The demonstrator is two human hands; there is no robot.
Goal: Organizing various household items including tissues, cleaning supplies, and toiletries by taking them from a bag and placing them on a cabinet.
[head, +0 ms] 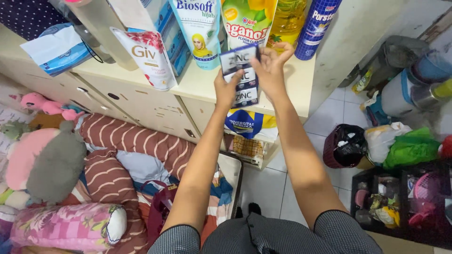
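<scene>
Both my hands hold a strip of dark blue and white sachets (241, 75) upright over the edge of a cream cabinet top (197, 82). My left hand (227, 89) grips the strip's lower left side. My right hand (269, 68) holds its right edge near the top, fingers curled. Behind the strip stand refill pouches: a light blue one (197, 28) and a green and orange one (245, 21).
A white and red pouch (148, 56), a yellow oil bottle (287, 16) and a blue spray can (315, 26) share the cabinet top. Plush toys (44, 160) and striped bedding (136, 141) lie left. Bags (376, 146) and a black crate (405, 202) crowd the tiled floor right.
</scene>
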